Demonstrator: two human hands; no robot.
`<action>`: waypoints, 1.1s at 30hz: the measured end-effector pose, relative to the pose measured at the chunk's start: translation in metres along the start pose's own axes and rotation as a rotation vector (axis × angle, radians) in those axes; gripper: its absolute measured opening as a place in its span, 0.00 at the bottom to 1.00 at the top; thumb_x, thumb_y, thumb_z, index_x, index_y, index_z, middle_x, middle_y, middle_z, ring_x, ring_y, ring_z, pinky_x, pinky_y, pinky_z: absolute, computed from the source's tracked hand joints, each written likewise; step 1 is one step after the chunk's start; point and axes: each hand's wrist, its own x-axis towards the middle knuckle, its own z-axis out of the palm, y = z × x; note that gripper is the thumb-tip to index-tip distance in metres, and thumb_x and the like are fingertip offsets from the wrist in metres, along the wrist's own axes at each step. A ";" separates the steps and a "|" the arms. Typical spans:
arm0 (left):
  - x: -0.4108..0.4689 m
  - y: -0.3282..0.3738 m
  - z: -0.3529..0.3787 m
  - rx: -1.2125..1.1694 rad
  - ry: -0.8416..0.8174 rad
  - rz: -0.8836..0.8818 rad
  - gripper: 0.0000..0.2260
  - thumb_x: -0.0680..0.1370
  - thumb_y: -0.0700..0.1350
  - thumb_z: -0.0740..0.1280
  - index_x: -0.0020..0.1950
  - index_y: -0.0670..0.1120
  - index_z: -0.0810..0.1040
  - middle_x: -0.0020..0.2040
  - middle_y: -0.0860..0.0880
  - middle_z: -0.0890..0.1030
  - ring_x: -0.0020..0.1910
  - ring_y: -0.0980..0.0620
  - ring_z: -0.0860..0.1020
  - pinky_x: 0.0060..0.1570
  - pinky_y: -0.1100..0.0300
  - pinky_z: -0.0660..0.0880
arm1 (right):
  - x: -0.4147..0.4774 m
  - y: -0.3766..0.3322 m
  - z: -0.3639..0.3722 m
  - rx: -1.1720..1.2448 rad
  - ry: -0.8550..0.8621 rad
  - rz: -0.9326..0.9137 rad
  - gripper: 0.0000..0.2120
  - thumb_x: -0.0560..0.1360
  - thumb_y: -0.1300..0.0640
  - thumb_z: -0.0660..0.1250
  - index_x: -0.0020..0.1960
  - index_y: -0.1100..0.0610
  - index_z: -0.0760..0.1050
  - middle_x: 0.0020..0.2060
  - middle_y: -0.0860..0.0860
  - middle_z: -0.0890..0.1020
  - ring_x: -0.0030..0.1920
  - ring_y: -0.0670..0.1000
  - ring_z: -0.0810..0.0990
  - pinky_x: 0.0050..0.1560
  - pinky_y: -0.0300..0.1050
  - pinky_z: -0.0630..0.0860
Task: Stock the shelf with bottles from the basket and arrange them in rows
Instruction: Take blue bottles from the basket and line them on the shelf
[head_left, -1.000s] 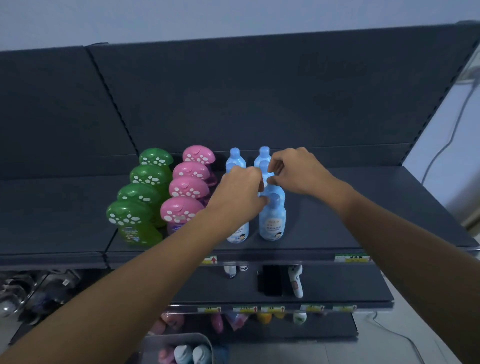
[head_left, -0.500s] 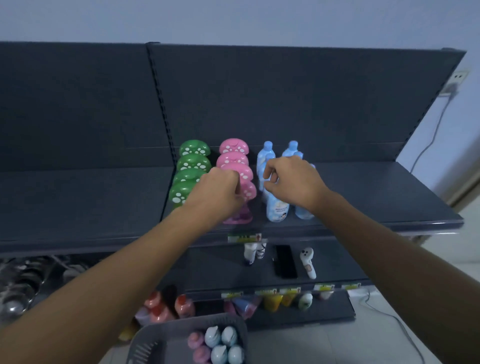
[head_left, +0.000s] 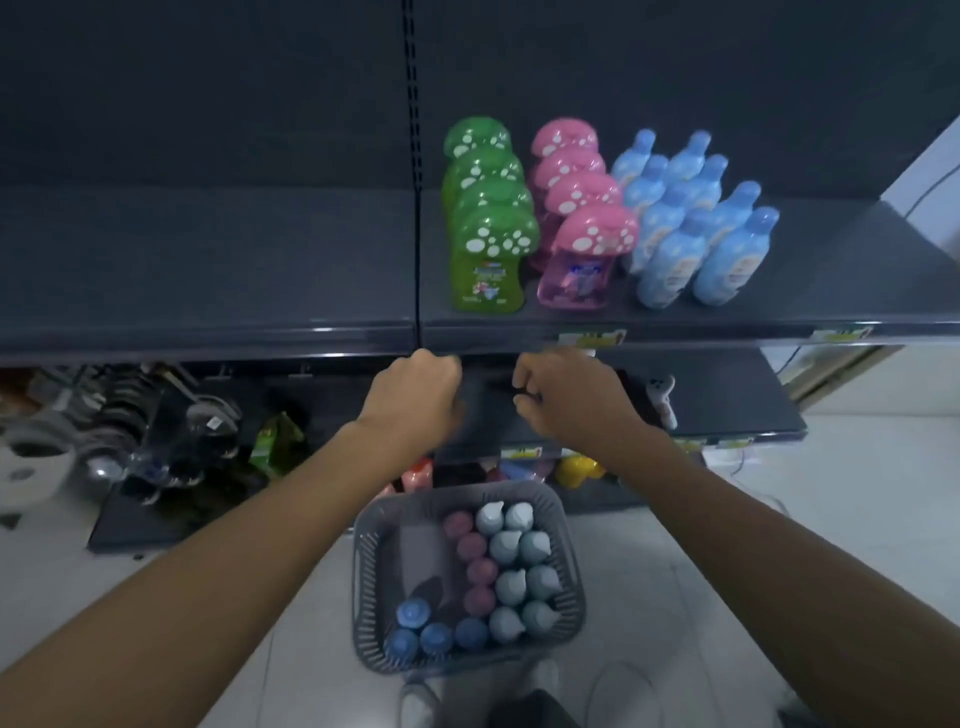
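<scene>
On the dark shelf (head_left: 727, 325) stand a row of green mushroom-capped bottles (head_left: 485, 244), a row of pink mushroom-capped bottles (head_left: 584, 234) and two rows of light blue bottles (head_left: 691, 223). Below, on the floor, a grey slatted basket (head_left: 366, 582) holds several pale blue-grey, pink and blue-capped bottles (head_left: 511, 571). My left hand (head_left: 415, 397) and my right hand (head_left: 563, 397) hang in front of the shelf's front edge, above the basket. Both have loosely curled fingers and hold nothing.
A lower shelf (head_left: 737, 410) carries a white item at the right. At the left stand metal kitchenware (head_left: 130, 410) and a white pot (head_left: 31, 462). More bottles fill the bottom shelf (head_left: 579, 470). My shoes (head_left: 421, 701) show below the basket.
Both hands have let go of the blue bottles and drawn back down off the shelf. The view has tilted down, bringing the basket fully into sight.
</scene>
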 end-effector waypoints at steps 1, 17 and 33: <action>-0.006 -0.006 0.013 -0.006 -0.033 -0.019 0.08 0.76 0.47 0.68 0.51 0.44 0.76 0.48 0.41 0.78 0.47 0.35 0.79 0.38 0.51 0.73 | -0.003 -0.004 0.014 0.001 -0.020 -0.002 0.08 0.74 0.51 0.68 0.52 0.51 0.78 0.48 0.49 0.81 0.51 0.55 0.79 0.47 0.52 0.79; -0.076 -0.070 0.236 -0.071 -0.394 -0.152 0.12 0.77 0.45 0.68 0.59 0.43 0.78 0.56 0.39 0.81 0.53 0.37 0.81 0.41 0.54 0.70 | -0.047 -0.017 0.237 0.069 -0.407 -0.021 0.11 0.74 0.52 0.65 0.56 0.52 0.75 0.55 0.54 0.80 0.54 0.60 0.80 0.47 0.51 0.75; -0.107 -0.086 0.358 -0.148 -0.489 -0.135 0.10 0.73 0.42 0.74 0.54 0.46 0.82 0.51 0.42 0.79 0.50 0.38 0.81 0.45 0.50 0.77 | -0.097 -0.021 0.386 0.181 -0.626 -0.076 0.16 0.71 0.43 0.71 0.54 0.51 0.79 0.49 0.50 0.84 0.51 0.56 0.82 0.44 0.44 0.73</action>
